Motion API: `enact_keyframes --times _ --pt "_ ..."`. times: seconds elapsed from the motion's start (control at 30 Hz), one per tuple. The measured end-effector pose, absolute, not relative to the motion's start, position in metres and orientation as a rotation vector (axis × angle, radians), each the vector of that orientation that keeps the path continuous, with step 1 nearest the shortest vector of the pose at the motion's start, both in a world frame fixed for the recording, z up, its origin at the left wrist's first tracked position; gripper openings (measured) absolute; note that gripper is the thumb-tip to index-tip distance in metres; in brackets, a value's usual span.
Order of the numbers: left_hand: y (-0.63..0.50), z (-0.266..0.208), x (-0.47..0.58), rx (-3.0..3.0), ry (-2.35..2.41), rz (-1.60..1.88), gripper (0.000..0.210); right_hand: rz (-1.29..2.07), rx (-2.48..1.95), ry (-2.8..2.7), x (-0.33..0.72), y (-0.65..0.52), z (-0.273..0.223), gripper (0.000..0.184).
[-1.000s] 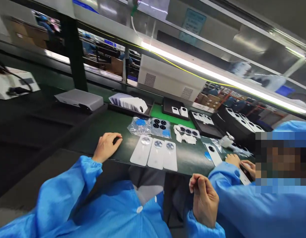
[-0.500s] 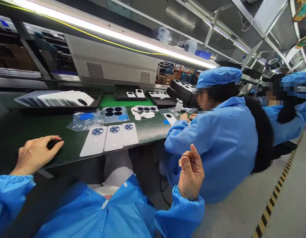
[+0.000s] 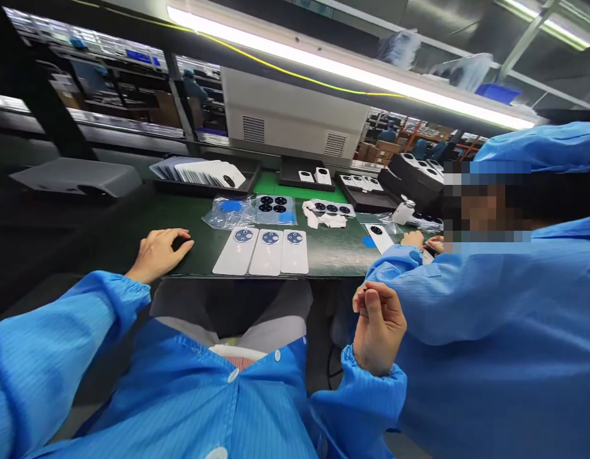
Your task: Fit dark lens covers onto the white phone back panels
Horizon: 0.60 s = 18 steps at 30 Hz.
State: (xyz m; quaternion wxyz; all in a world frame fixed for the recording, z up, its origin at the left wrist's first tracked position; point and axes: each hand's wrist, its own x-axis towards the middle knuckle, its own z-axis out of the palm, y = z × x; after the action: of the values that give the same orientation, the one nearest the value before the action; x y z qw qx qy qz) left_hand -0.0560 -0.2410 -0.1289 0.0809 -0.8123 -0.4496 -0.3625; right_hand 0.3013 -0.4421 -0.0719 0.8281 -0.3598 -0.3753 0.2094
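Observation:
My left hand (image 3: 158,253) rests on the dark green table near its front edge, thumb apart from the curved fingers, holding nothing. Just right of it lie three white phone back covers in a row: the left one (image 3: 232,258), the middle one (image 3: 266,258) and the right one (image 3: 294,258). Each has a round blue camera panel at its top. My right hand (image 3: 378,328) is raised in front of the table edge, thumb pressed against curled fingers. A tiny dark spot shows at its fingertips; I cannot make out what it is.
Behind the covers lie a clear plastic bag (image 3: 227,220), black camera rings (image 3: 273,204) and crumpled white tissue (image 3: 330,220). A black tray holds fanned white covers (image 3: 211,173). On the right sits a co-worker in blue (image 3: 505,306), close to my right hand. A lamp (image 3: 352,64) hangs overhead.
My view has turned left, so the table and covers appear further right and the co-worker looks nearer. My right hand's fingers have closed together more. My left hand still rests on the table.

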Motion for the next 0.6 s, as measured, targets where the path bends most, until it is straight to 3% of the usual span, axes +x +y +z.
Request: enact_keyframes --times 0.17,0.27,0.37,0.6 --pt "-0.255 -0.123 -0.049 -2.267 -1.728 -0.985 0.059 0.530 -0.777 -0.850 0.291 -0.426 -0.070 0.006" --pt "-0.262 -0.119 -0.043 -2.265 -1.840 -0.917 0.059 0.569 -0.790 -0.864 0.286 -0.419 -0.071 0.010" --pt "-0.266 -0.114 -0.037 -2.276 -1.903 -0.853 0.048 0.576 -0.813 -0.896 0.283 -0.412 -0.072 0.009" --pt "-0.264 -0.109 -0.035 -2.270 -1.957 -0.817 0.028 0.512 -0.855 -0.912 0.281 -0.392 -0.064 0.029"
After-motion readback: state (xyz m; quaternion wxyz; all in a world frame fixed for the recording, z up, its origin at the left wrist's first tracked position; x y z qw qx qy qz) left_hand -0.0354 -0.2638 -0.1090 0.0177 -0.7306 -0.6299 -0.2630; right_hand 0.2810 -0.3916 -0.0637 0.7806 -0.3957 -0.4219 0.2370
